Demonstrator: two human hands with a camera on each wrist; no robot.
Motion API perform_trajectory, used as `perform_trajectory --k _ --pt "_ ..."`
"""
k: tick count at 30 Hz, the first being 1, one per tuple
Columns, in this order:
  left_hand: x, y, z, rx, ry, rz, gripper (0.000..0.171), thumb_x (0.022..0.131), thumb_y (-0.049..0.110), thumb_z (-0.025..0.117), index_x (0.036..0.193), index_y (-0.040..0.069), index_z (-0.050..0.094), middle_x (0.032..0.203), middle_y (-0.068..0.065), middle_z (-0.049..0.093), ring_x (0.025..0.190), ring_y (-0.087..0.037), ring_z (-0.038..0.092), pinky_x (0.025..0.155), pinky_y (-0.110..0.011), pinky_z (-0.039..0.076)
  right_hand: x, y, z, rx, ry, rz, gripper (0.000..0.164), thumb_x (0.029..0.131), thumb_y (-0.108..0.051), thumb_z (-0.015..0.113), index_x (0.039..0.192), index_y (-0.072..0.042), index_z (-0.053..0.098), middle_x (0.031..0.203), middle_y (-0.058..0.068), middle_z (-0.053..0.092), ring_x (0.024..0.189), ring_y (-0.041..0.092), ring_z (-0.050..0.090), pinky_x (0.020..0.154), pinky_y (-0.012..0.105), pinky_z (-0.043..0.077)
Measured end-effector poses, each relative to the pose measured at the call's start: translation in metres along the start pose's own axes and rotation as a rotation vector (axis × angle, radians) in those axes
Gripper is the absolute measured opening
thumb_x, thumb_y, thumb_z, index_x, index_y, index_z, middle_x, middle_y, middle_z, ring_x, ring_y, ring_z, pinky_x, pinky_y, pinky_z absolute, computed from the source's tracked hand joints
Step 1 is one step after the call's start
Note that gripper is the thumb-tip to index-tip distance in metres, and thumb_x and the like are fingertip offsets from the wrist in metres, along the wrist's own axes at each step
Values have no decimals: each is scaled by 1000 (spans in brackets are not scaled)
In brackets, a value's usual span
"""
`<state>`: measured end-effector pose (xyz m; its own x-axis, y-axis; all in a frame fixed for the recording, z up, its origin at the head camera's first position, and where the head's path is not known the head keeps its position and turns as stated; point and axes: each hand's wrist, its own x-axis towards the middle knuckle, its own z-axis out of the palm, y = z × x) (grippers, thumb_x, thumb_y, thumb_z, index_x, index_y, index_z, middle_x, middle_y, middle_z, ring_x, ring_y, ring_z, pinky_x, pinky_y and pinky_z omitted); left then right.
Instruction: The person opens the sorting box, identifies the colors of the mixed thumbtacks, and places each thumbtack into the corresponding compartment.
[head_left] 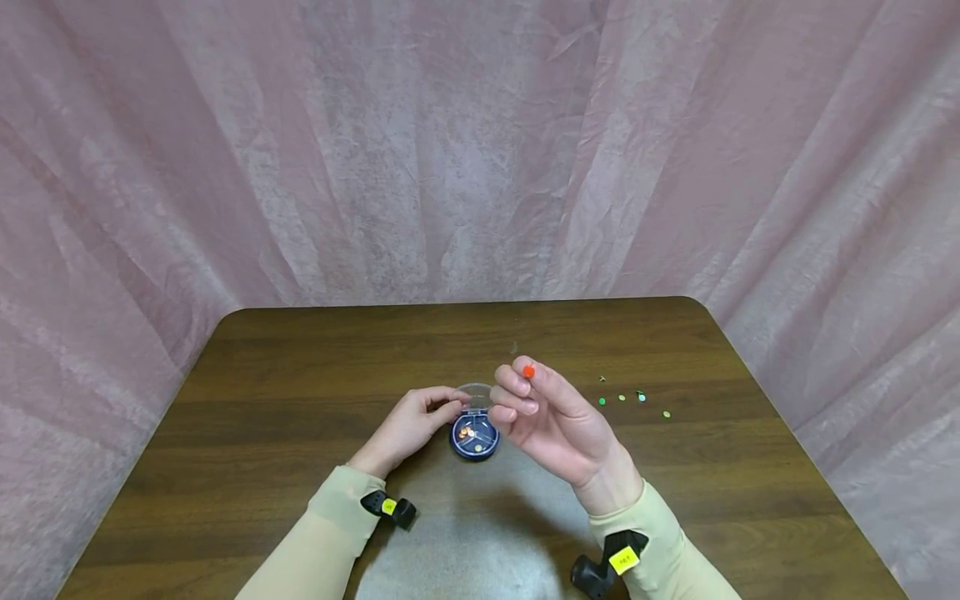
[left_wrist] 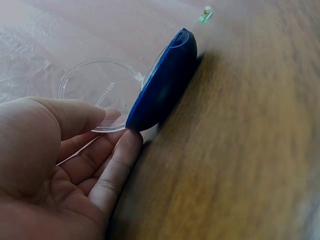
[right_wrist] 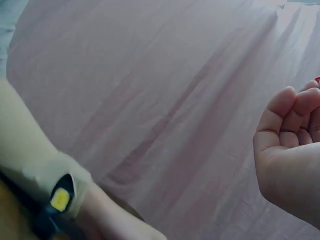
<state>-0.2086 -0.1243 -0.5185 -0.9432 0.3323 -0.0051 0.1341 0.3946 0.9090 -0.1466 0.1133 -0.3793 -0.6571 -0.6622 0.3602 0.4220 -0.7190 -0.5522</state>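
Observation:
A round blue pill organizer [head_left: 475, 450] stands on the table with its clear lid [left_wrist: 102, 80] raised. My left hand [head_left: 411, 427] pinches the lid between thumb and fingers, while a fingertip touches the blue base [left_wrist: 167, 85] in the left wrist view. Small orange and yellow-green pieces lie in its divided compartments. Raised above the table to the right of the organizer, my right hand [head_left: 566, 437] pinches a small orange-red piece [head_left: 529, 372] at its fingertips, palm turned up. In the right wrist view only a red edge [right_wrist: 318, 79] of that piece shows.
Several tiny green and yellowish pieces [head_left: 622, 398] are scattered on the wooden table [head_left: 300, 367] to the right. A pale grey mat or patch [head_left: 465, 542] lies in front of the organizer. Pink curtains [head_left: 450, 150] hang behind the table.

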Motion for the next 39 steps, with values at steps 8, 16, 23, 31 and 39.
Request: perform_trajectory --k 8,16,23,31,39 --pt "1 4 -2 17 -1 3 19 98 38 62 112 34 74 114 15 69 113 -6 60 100 -35 44 8 7 -25 -1078 346 58 9 96 -21 67 99 -13 71 89 0 67 79 15 60 75 29 51" --pt "0 6 -3 23 2 24 20 98 42 61 113 35 73 114 15 68 113 -7 60 98 -35 45 16 27 -53 -2055 326 46 3 90 -32 72 87 -30 72 83 -22 58 73 1 56 66 23 45" --pt "0 3 -3 7 -2 35 21 98 42 61 114 35 73 114 14 69 112 -8 61 98 -35 45 21 44 -64 -2354 208 1 8 86 -24 73 80 -28 72 77 -17 57 65 2 53 56 24 45" --pt "0 1 -1 10 0 29 20 98 41 61 114 36 72 115 15 68 113 -7 60 98 -35 45 24 56 -72 -2477 123 57 17 85 -20 71 71 -29 68 72 -13 56 61 8 53 51 30 45" --pt "1 1 -2 8 -1 34 19 98 40 62 114 38 72 115 16 68 113 -6 60 97 -33 45 25 63 -79 -2566 106 134 30 85 -21 69 60 -30 54 65 -12 48 55 10 48 47 32 43"
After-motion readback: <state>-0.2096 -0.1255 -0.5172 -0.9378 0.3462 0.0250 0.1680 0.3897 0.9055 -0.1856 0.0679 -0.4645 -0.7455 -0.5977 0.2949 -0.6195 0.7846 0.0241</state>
